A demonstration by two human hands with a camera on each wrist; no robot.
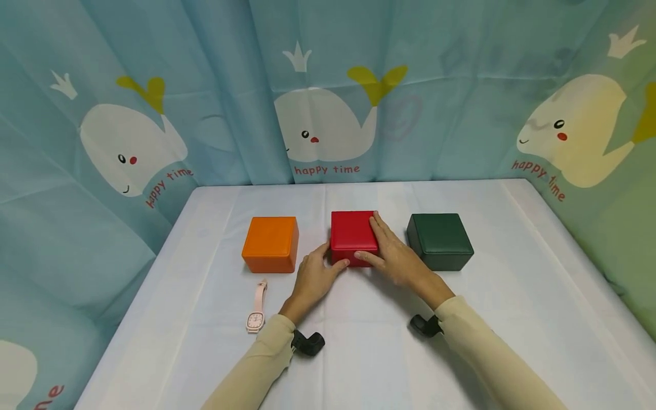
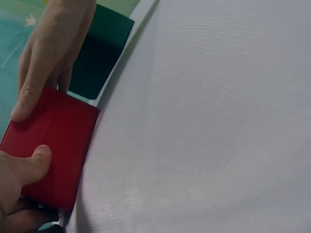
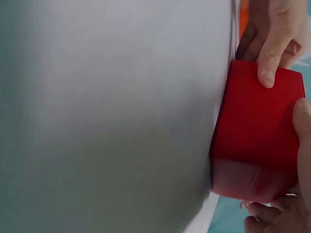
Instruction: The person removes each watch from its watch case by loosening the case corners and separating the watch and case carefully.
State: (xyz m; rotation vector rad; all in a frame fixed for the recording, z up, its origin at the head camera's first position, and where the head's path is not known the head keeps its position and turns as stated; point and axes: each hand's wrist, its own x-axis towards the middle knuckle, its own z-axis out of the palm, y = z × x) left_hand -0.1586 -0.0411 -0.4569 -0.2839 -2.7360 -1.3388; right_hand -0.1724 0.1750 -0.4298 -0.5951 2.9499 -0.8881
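Note:
A red box [image 1: 352, 230] with a closed lid sits on the white-covered table between my two hands. My left hand [image 1: 314, 280] grips its left side, with the thumb on the front face. On the right side my right hand [image 1: 401, 257] holds it, fingers along the side and thumb across the front. Both thumbs show against the red face [image 2: 58, 131] in the left wrist view. The right wrist view shows the box [image 3: 262, 111] with a seam line running round it. Some fingertips are hidden behind the box.
An orange box [image 1: 270, 239] stands to the left, a dark green box [image 1: 442, 234] to the right close by my right hand. A pink wristwatch [image 1: 255, 320] lies in front of the orange box. Behind the table [image 1: 369, 353] hangs a blue whale-print curtain [image 1: 225, 68].

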